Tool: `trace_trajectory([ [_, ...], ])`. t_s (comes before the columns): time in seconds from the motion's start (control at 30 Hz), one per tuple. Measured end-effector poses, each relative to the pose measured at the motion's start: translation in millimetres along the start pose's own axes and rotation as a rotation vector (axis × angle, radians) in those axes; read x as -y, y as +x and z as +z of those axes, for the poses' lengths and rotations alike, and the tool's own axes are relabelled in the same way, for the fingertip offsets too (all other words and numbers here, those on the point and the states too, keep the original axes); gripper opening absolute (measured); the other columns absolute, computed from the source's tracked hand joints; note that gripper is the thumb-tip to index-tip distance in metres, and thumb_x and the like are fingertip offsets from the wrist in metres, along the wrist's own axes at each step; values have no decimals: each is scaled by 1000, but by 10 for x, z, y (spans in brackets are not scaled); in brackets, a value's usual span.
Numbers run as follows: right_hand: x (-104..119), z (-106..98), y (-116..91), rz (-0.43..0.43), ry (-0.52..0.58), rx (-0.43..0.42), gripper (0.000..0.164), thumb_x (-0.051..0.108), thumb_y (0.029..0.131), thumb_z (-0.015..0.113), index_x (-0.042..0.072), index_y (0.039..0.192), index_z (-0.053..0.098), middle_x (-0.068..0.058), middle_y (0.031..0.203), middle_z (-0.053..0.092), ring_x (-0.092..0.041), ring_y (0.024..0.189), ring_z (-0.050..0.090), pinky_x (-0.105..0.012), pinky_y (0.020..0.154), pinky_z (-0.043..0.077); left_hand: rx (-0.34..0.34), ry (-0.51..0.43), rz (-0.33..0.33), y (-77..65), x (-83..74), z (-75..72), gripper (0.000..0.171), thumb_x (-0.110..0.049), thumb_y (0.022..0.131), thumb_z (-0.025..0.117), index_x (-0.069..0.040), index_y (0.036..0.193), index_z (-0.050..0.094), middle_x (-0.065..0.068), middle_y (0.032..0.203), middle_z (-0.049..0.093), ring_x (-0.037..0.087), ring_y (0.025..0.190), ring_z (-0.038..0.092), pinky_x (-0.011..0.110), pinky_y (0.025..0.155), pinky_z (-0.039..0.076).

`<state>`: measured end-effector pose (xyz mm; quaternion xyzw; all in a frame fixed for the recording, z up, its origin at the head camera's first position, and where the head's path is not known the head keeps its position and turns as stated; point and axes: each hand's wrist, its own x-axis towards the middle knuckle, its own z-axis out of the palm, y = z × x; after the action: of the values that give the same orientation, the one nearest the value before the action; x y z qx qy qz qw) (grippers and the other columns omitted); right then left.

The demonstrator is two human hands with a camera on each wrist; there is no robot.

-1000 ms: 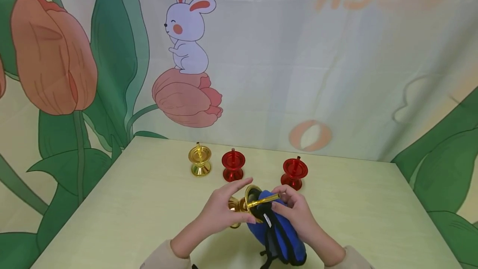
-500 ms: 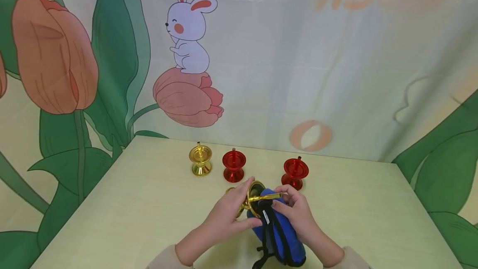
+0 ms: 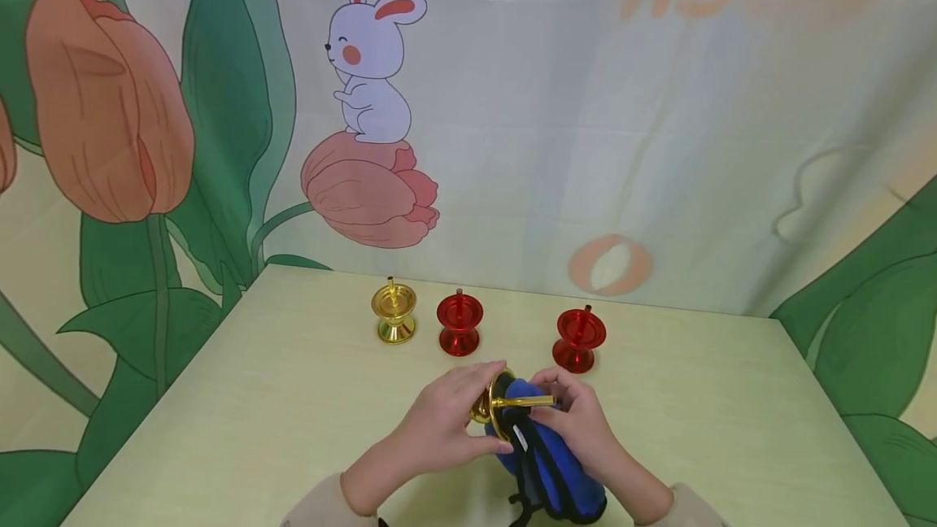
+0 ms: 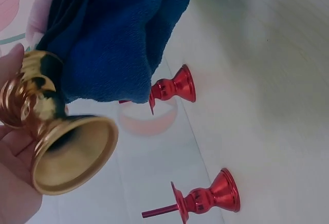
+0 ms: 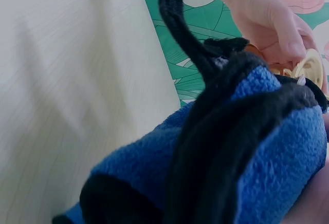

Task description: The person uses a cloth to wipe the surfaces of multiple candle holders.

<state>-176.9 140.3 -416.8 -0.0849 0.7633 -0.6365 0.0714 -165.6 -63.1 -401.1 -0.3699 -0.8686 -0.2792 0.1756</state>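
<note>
A gold candlestick [image 3: 499, 403] lies tipped on its side in my left hand [image 3: 439, 417], its spike pointing right. Fingers and thumb wrap its stem and dish, while the flared hollow foot [image 4: 77, 154] shows in the left wrist view. My right hand [image 3: 586, 421] grips a bunched blue cloth [image 3: 571, 474] with black edging. The cloth is pressed into the candlestick's dish, behind the spike. Seen from the right wrist, folds of the cloth [image 5: 277, 157] hide most of the right hand.
Behind the hands stand a gold candlestick [image 3: 395, 314] and a red candlestick [image 3: 459, 324], both upright. Another red candlestick [image 3: 577, 340] stands farther right. All are on the pale table [image 3: 256, 397], near its back edge, before a printed curtain [image 3: 512, 104].
My left hand has turned the gold candlestick, and its spike has swung from slanting upward to nearly level. The foot has gone behind the fingers. The right hand and cloth have shifted only slightly.
</note>
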Motion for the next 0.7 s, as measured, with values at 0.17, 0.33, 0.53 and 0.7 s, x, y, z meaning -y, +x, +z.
trace_trajectory([
  [0.17,-48,-20,4,-116,-71,32,26,2,75,64,-2,100,55,-20,96,63,-9,81,59,-22,77,45,149,-164,-111,-11,4,-56,79,-46,65,73,-14,131,42,-2,123,54,10,102,54,28,86,46],
  [0.33,-63,-17,7,-168,-113,33,25,1,75,65,-2,98,56,-19,97,63,-9,84,59,-19,79,45,228,-237,-150,-4,25,-68,77,-48,65,72,-15,128,44,-4,119,56,7,102,55,26,87,45],
  [0.53,-40,4,31,-90,-141,-64,23,4,76,66,4,98,58,-12,94,64,-8,82,59,-19,79,46,294,-362,-214,-39,86,-28,73,-47,66,72,-21,128,44,-5,123,54,14,111,53,33,90,45],
  [0.7,-60,-6,80,-50,-118,-186,22,2,77,63,6,98,57,-11,89,64,-9,77,57,-20,72,47,229,-508,-288,-103,101,25,71,-40,67,74,-24,129,44,-7,124,53,17,111,52,28,81,48],
])
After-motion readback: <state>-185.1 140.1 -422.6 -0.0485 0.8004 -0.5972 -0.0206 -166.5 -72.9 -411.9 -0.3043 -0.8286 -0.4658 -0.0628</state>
